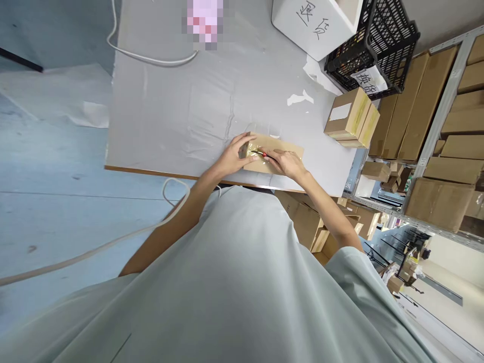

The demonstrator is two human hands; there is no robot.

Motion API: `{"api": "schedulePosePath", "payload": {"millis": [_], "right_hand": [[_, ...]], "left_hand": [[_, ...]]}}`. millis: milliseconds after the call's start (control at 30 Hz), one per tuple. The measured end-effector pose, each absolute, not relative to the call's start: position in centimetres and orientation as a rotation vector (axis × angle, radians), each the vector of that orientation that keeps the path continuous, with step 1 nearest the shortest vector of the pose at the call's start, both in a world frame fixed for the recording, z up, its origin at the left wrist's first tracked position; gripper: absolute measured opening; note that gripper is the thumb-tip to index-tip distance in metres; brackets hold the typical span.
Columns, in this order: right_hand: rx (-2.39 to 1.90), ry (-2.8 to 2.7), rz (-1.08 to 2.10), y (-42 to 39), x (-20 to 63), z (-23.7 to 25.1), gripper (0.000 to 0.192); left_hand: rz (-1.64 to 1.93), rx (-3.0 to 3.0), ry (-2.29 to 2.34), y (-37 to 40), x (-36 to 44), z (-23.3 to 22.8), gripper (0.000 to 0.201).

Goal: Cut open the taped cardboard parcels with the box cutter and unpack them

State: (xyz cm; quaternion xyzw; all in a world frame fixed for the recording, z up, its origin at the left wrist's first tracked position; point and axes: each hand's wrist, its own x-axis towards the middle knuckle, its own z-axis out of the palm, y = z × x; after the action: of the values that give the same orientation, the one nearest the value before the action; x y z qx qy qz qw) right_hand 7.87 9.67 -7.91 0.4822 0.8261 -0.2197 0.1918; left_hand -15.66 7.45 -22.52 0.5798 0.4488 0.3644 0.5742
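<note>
A small cardboard box [280, 145] with shiny clear tape lies on the grey-covered table near its front edge. My left hand [232, 155] grips the box's left end, fingers on the far side and thumb on the near side. In my right hand [285, 162] is a slim cutting tool [263, 154] with a pointed dark blade and a red-and-black handle. Its blade points left and lies over the taped face of the box, between my hands. Most of the handle is hidden by my fingers, so I cannot tell whether it is a knife or scissors.
Taped cardboard boxes [347, 117] stand at the table's right, below a black plastic crate [389, 45] and a white bin [313, 25]. Torn white paper [301, 98] lies nearby. A white cable [151, 61] crosses the far left. Shelves of cartons [440, 199] line the right.
</note>
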Motion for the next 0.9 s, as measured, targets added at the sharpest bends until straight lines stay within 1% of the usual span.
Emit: {"api": "schedulePosePath", "payload": {"millis": [200,467,633,800,900], "right_hand": [[1.242,2.242,-0.504,9.9,6.7,-7.0,0.056],[1.287,2.217,-0.52,9.6,6.3,-7.0,0.056],[1.285,2.211,-0.522,9.5,5.7,-6.4,0.056],[1.258,2.173,-0.487,9.8,5.3,-5.8,0.056],[1.226,2.155,-0.454,10.3,5.0,-5.4,0.056]], "left_hand": [[0.867,1.377,1.054,7.4,-15.6,-22.7,0.095],[0.858,1.361,1.052,7.6,-15.5,-22.5,0.095],[0.868,1.386,1.065,7.6,-15.5,-22.7,0.09],[0.872,1.359,1.051,7.6,-15.5,-23.0,0.094],[0.866,1.351,1.052,7.7,-15.5,-23.1,0.093]]}}
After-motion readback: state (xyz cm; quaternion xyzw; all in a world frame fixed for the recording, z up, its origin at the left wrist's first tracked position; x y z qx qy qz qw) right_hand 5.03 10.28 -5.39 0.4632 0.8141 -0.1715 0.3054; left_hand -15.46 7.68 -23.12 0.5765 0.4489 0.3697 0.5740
